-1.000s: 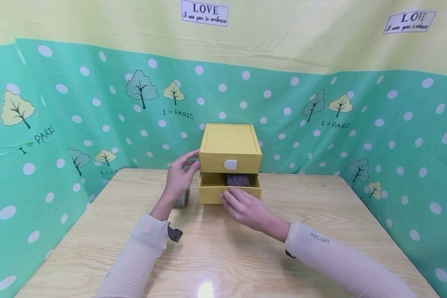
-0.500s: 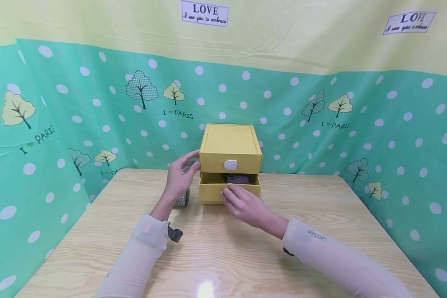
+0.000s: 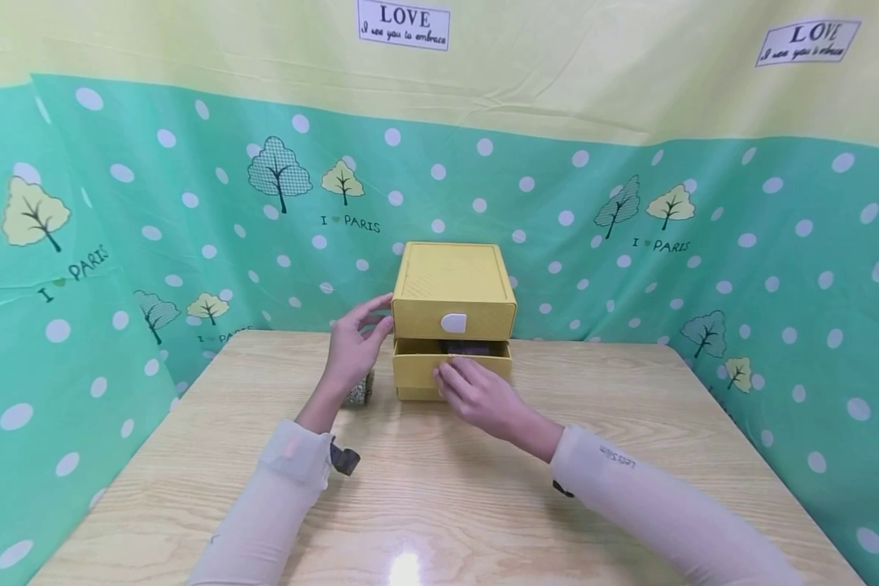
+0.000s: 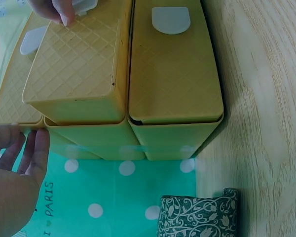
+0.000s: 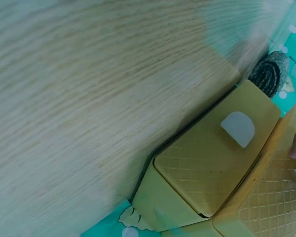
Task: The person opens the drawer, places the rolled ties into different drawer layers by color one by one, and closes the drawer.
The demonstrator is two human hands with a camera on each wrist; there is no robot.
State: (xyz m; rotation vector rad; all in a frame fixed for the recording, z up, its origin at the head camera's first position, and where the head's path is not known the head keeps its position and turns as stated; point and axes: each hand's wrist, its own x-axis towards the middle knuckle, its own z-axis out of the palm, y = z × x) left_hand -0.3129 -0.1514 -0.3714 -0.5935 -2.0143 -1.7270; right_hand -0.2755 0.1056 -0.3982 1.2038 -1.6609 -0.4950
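Observation:
A yellow drawer cabinet (image 3: 454, 273) with white tab handles stands at the back of the table. Its middle drawer (image 4: 79, 64) juts partway out, and a dark purple thing (image 3: 469, 348) shows inside, mostly hidden by the front. My right hand (image 3: 478, 399) pinches the handle (image 4: 84, 6) of this drawer. Against the cabinet's upper left side rest the fingertips of my left hand (image 3: 352, 346), fingers spread and slightly bent. The bottom drawer (image 4: 175, 74) is flush with the cabinet.
Left of the cabinet, a rolled-up strip of dark floral-patterned cloth (image 4: 197, 217) lies on the wooden table (image 3: 425, 488). Close behind hangs a green dotted curtain (image 3: 439, 187) with printed trees, which also runs along both sides.
The middle drawer has slid a little inward, away from me, with my right hand following it. Less of the purple thing shows. My left hand stays in place.

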